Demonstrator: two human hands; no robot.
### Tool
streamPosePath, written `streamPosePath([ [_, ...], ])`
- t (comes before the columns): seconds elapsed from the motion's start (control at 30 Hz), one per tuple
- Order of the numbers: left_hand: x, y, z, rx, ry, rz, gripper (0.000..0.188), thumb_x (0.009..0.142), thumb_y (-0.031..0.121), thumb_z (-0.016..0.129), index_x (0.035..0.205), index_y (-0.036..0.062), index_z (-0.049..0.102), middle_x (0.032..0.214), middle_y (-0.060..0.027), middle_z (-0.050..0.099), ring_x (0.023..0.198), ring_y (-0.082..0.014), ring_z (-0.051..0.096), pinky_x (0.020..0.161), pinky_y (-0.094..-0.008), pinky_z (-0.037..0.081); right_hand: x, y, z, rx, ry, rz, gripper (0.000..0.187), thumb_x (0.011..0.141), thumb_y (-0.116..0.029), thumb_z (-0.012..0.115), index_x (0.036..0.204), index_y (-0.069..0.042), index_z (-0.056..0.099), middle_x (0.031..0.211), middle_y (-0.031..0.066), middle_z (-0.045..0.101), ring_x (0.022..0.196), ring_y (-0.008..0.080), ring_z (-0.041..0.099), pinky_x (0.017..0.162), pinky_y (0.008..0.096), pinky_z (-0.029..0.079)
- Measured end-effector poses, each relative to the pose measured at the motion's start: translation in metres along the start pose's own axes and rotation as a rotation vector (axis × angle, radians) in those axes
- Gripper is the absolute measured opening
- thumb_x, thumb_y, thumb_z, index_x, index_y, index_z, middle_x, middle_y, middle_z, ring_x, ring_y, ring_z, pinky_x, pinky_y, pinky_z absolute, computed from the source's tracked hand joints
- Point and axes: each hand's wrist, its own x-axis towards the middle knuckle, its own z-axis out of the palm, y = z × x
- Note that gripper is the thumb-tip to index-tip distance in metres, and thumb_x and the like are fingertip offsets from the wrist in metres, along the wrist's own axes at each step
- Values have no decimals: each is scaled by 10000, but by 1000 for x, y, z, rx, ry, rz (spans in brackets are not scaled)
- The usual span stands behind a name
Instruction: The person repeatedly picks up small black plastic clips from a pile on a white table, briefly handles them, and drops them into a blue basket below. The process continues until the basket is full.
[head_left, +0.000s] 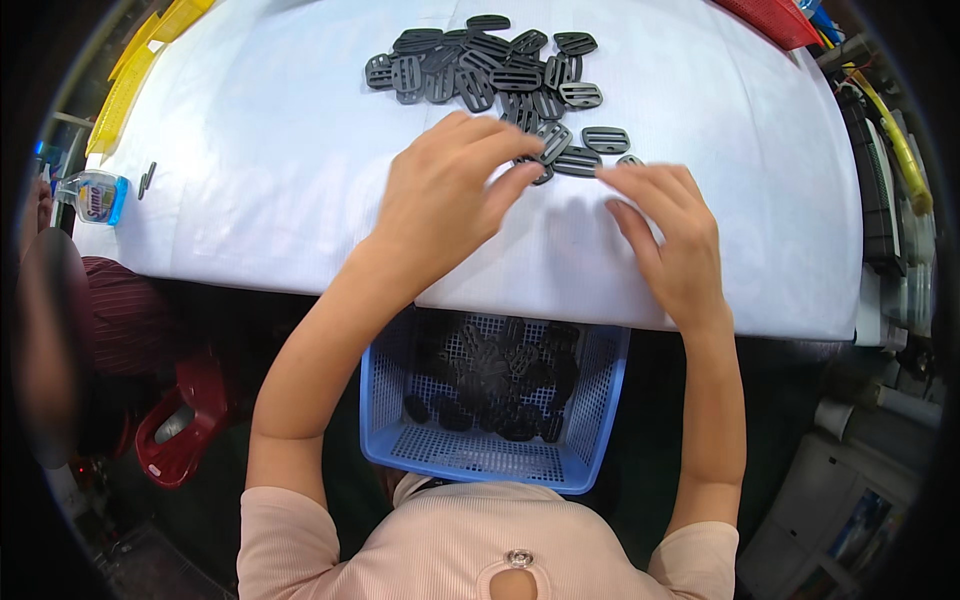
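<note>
Dark plastic slide buckles (515, 80), oval with slots, lie in a loose heap at the far middle of a white-covered table. At the near edge of the heap, my left hand (445, 185) reaches in from the left, thumb and fingers apart. Its fingertips are beside or touching a grey buckle (553, 142); contact is hard to make out. My right hand (672, 235) hovers to the right, thumb and index finger spread with nothing between them. Its index fingertip is close to a black buckle (577, 162). Another buckle (606, 139) lies just beyond.
Below the table edge, a blue plastic basket (490, 465) holds many dark buckles. A bottle with blue liquid (100, 198) stands at the table's left, near small dark rods (147, 180). Yellow trays (125, 95) line the left edge; a red basket (775, 18) sits far right.
</note>
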Motion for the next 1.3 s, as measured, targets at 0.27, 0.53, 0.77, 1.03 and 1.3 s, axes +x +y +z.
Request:
streamPosePath([
  [0.27, -21, 8, 10, 129, -199, 84, 362, 823, 90, 753, 1183, 67, 719, 1237, -93, 662, 1049, -317, 597, 889, -413, 493, -18, -9, 13, -194, -43, -5, 263, 783, -61, 775, 1044, -78, 746, 1146, 49, 667, 1083, 275, 604, 895, 410, 467],
  [0.53, -55, 18, -19, -127, -166, -128, 456, 757, 22, 793, 1206, 51, 715, 1196, -117, 676, 1050, -305, 609, 914, -399, 499, -50, -18, -12, -5, -54, 202, 370, 749, -25, 799, 1112, -71, 744, 1149, 74, 681, 1055, 287, 611, 895, 396, 480],
  [0.77, -57, 25, -15, -119, -179, -140, 427, 746, 40, 806, 1167, 52, 734, 1122, -103, 694, 994, -288, 609, 873, -377, 498, -51, -22, -5, -80, -21, 253, 354, 760, -121, 833, 1098, -66, 746, 1062, 62, 672, 943, 259, 593, 825, 382, 451],
  [1.03, -59, 24, -9, -56, -185, -2, 385, 743, 89, 818, 1123, 100, 760, 1096, -45, 702, 956, -263, 605, 870, -387, 476, -50, -26, 0, -120, -30, 187, 306, 782, -165, 823, 1069, -88, 751, 987, 29, 656, 874, 227, 580, 812, 390, 420],
  [1.3, -49, 17, 1, -96, -171, -23, 182, 811, 83, 786, 990, 81, 753, 1016, -50, 699, 822, -237, 626, 724, -359, 484, -35, -23, -16, -40, -213, 283, 137, 836, -152, 783, 921, -65, 721, 880, 62, 658, 782, 240, 616, 804, 393, 447],
])
